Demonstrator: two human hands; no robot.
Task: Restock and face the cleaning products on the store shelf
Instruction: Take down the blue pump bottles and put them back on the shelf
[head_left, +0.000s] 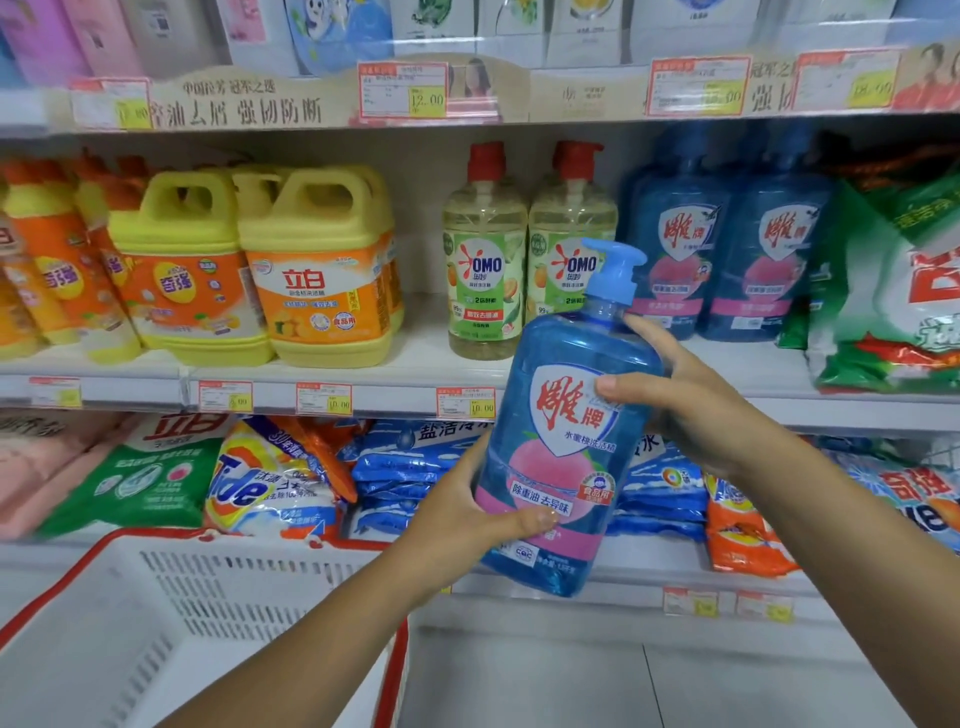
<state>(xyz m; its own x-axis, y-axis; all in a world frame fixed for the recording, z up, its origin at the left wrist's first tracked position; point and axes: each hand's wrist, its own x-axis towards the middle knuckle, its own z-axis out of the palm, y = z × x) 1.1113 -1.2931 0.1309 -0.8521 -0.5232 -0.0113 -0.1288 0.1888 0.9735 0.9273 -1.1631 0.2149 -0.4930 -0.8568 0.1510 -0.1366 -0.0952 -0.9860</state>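
Note:
I hold a blue pump bottle of dish soap (558, 436) with a pink peach label in front of the middle shelf (395, 387), tilted slightly right. My left hand (467, 512) grips its lower left side, thumb across the label. My right hand (691, 395) grips its upper right shoulder, thumb on the front. Two matching blue bottles (727, 249) stand on the middle shelf behind and to the right. Two green-labelled OMO bottles (485, 260) with red pumps stand to their left.
Yellow detergent jugs (317, 270) and orange bottles fill the middle shelf's left side. Green and white powder bags (893, 291) lie at the right. Detergent bags (270, 478) fill the lower shelf. A white basket with red rim (171, 623) sits at lower left.

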